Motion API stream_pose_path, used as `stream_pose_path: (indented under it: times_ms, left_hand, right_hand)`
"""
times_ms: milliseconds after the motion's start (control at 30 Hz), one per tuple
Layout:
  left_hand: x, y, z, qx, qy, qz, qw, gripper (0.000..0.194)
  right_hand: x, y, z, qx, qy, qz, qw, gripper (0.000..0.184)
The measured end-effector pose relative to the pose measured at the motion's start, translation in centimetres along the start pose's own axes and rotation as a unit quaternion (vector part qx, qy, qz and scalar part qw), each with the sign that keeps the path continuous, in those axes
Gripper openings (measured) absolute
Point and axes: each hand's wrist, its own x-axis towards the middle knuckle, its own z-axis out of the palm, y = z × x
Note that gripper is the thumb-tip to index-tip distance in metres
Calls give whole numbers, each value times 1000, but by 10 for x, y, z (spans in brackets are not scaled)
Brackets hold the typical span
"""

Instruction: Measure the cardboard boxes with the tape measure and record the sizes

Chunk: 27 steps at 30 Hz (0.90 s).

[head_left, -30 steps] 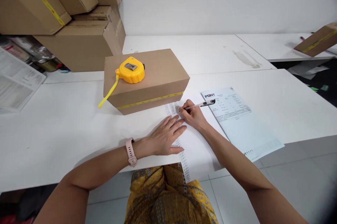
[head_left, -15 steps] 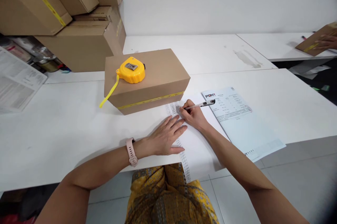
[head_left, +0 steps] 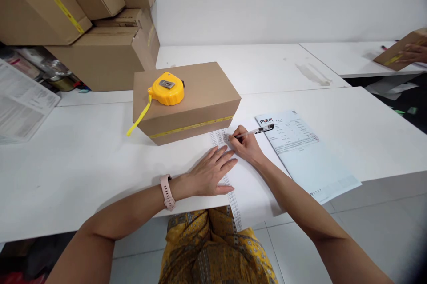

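Note:
My right hand (head_left: 246,145) pinches a clear pen with a black cap end (head_left: 258,130), its tip down on a white sheet of paper (head_left: 255,190) covered along its left part with columns of handwriting. Flat across the same sheet's left side lies my left hand (head_left: 215,172), fingers spread, a pink watch on the wrist. Just beyond both hands sits a closed cardboard box (head_left: 200,84) with yellow tape along its side. On top of it rests a yellow tape measure (head_left: 167,90), its strap hanging over the edge. The exact mark under the pen tip is hidden by my fingers.
A pale blue printed document (head_left: 307,159) lies right of the paper, overhanging the table edge. Cardboard boxes (head_left: 103,59) are stacked at the back left, near a plastic-covered sheet (head_left: 23,102). At far right, another person's hand (head_left: 413,53) holds a small box (head_left: 396,55).
My right hand and the pen have shifted very slightly. My left hand, the box and the tape measure stay in place.

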Motion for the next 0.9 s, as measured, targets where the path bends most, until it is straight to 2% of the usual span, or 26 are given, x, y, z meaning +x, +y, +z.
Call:
stream_pose_path:
  times_ms: [900]
  left_hand:
    - [0, 0, 2, -8, 5, -3, 1000, 81]
  right_hand:
    - [0, -3, -1, -8, 5, 12, 1000, 21]
